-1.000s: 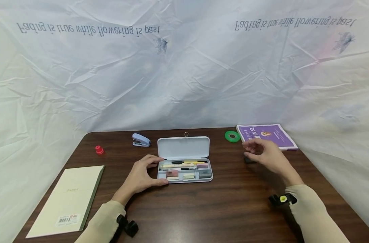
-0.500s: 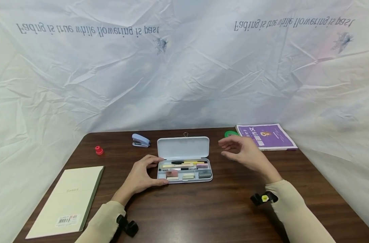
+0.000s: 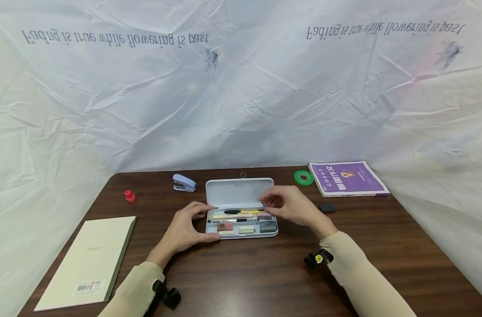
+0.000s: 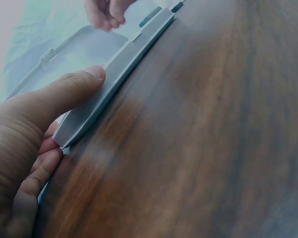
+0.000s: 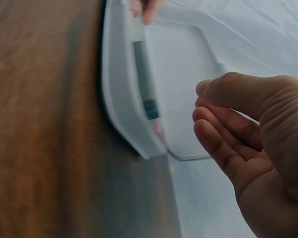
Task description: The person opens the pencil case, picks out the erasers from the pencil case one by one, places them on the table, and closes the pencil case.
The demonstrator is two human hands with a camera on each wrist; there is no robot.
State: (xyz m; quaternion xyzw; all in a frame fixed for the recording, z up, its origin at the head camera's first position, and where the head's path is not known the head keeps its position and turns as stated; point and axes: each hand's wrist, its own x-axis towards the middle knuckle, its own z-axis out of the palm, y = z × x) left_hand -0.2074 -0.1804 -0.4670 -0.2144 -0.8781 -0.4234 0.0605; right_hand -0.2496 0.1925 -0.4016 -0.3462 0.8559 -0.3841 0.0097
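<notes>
A pale blue-grey pencil case [image 3: 235, 193] lies on the table with its lid raised. Inside, a yellow-and-black pen [image 3: 245, 212] and other pens sit in the back compartment, beside a pink block [image 3: 264, 216]. The front compartments hold a pinkish block [image 3: 225, 226], a whitish block [image 3: 246, 229] and a grey block [image 3: 268, 228]. My left hand [image 3: 181, 229] grips the case's left end, thumb on the front wall and fingers around the side. Above the right end hovers my right hand [image 3: 290, 204], its fingers loosely bent and nothing visible between them.
Behind are a stapler [image 3: 184, 183], a green tape roll [image 3: 303, 178] and a purple book [image 3: 349, 178]. A small dark block [image 3: 327, 208] lies to the right. On the left are a red stopper-like piece [image 3: 130, 196] and a cream notebook [image 3: 88, 262]. A sheet hangs behind the table.
My right hand has moved left from above the small dark block to over the case's right end. The dark block stays on the table. My left hand has kept its place.
</notes>
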